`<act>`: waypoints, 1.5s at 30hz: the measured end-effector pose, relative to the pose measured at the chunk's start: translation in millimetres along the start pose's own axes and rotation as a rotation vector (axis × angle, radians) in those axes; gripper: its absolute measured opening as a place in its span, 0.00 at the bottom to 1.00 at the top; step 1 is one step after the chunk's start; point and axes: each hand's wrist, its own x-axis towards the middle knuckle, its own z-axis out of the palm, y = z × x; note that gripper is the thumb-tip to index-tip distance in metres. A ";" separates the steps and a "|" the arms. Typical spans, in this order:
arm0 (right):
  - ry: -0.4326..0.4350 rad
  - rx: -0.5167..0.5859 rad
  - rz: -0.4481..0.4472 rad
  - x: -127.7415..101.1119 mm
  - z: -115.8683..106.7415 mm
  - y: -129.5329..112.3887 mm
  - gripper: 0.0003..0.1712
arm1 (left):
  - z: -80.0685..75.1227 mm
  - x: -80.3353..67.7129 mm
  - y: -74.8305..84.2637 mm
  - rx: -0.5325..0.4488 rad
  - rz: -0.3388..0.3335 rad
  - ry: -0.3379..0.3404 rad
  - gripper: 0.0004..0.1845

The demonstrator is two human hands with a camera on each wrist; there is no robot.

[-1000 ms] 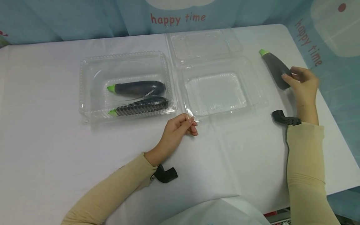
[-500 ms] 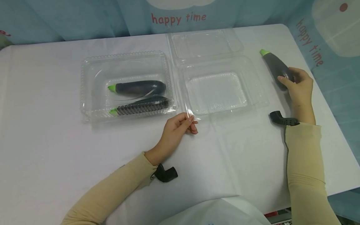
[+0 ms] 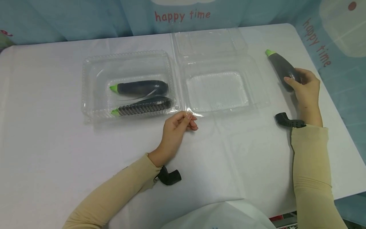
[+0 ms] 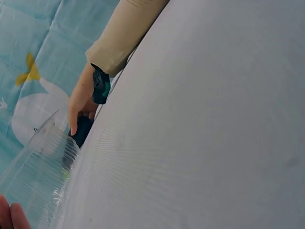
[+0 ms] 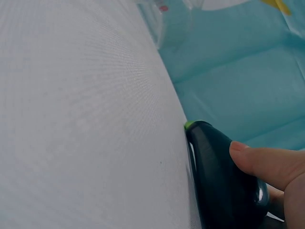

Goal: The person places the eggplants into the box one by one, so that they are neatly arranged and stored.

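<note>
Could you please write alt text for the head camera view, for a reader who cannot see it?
A person's right hand grips a dark toy eggplant on a white table, while the left hand pinches the near edge of an open clear box. Beside it, a shut clear box holds two more eggplants.

Table (image 3: pixel 51 152), covered in white cloth, rounded far-right corner. Directly on it: closed clear clamshell box (image 3: pixel 94 63) at centre-left; open clear clamshell box (image 3: pixel 258 95) just beside it on the right, lid folded back toward the far edge. One dark eggplant (image 3: pixel 278 65) with green cap near the right edge.
</note>
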 end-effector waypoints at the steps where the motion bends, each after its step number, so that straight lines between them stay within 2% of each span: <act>1: -0.002 0.010 -0.001 -0.1 0.1 -0.2 0.31 | -0.2 0.6 -0.3 -0.002 0.000 0.004 0.11; 7: -0.001 0.017 -0.007 0.5 0.9 0.7 0.31 | -0.3 1.5 0.3 -0.005 -0.024 0.002 0.12; 12: -0.002 -0.007 -0.014 -0.2 1.5 1.6 0.31 | 0.8 -0.3 1.5 -0.006 -0.062 -0.036 0.10; 17: -0.002 0.014 0.001 -1.4 -0.2 1.3 0.31 | 1.5 -1.7 1.5 -0.007 -0.061 -0.087 0.10; 23: 0.018 0.042 0.017 -2.2 -0.4 -0.3 0.30 | 1.8 -2.6 1.1 -0.022 -0.059 -0.108 0.11; 31: 0.071 0.371 0.017 -4.9 -0.6 -1.3 0.26 | 1.8 -3.1 2.0 -0.016 -0.068 -0.105 0.11; 39: 0.065 0.459 0.031 -7.7 -4.0 -6.0 0.26 | 2.6 -2.5 1.7 -0.024 -0.065 -0.102 0.10; 45: 0.094 0.413 0.029 -7.7 -4.1 -10.8 0.27 | 3.4 -3.2 2.4 -0.025 -0.076 -0.095 0.10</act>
